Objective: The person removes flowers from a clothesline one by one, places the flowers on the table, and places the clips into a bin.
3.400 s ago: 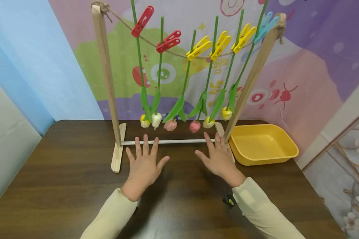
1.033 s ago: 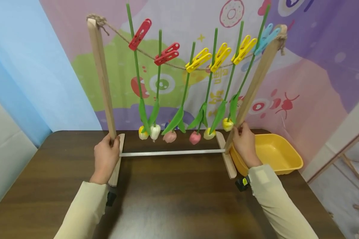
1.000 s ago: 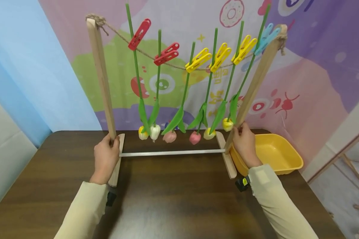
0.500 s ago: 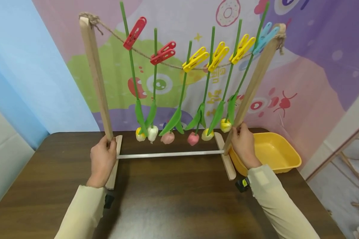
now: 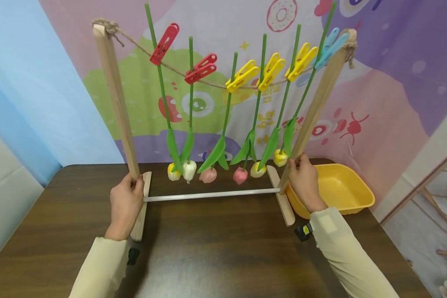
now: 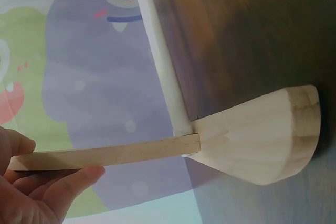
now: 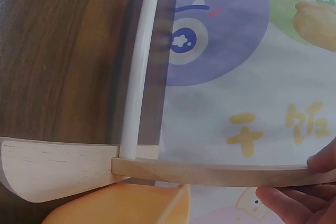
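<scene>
My left hand grips the left post of a wooden stand low down, just above its foot. On the other side my right hand holds the right post near its base. A white rod joins the two sides. Sagging twine runs between the post tops. Several artificial tulips hang from it upside down, among them a pink tulip and a white tulip. Red clothespins, yellow clothespins and a light blue clothespin clip their stems. Both wrist views show fingers and thumb around the posts.
A yellow plastic tub stands on the brown table, right beside the stand's right foot. Behind the table hangs a cartoon-printed curtain. A pale wall borders the left side.
Both hands, earlier spread above the table, have taken hold of the posts. Since then the stand's left side has shifted left and slightly towards me; the right side has barely moved.
</scene>
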The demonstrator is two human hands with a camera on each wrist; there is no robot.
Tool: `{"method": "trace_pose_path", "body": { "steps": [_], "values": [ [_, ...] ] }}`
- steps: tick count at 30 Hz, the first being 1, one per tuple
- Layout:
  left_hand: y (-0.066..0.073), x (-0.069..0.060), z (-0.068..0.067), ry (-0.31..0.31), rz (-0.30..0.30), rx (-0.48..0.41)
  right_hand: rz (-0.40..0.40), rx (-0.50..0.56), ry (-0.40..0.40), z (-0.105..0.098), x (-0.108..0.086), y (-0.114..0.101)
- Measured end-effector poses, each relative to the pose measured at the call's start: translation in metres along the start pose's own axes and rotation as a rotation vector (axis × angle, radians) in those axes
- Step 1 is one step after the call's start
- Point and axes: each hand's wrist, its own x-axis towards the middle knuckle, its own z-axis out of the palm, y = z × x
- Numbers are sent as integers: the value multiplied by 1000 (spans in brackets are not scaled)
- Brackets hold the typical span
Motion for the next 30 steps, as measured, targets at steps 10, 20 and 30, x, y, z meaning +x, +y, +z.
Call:
{"method": "trace_pose_path", "body": {
  "steps": [10, 20, 30],
  "values": [
    [-1, -1, -1, 2, 5, -19, -18, 52, 9, -1, -2, 3],
    [-7, -13, -6, -105, -92, -184, 54, 218, 21, -2, -11, 9],
    [1, -32, -21, -45, -92, -236, 118, 150, 93, -12, -32, 11]
  ]
}}
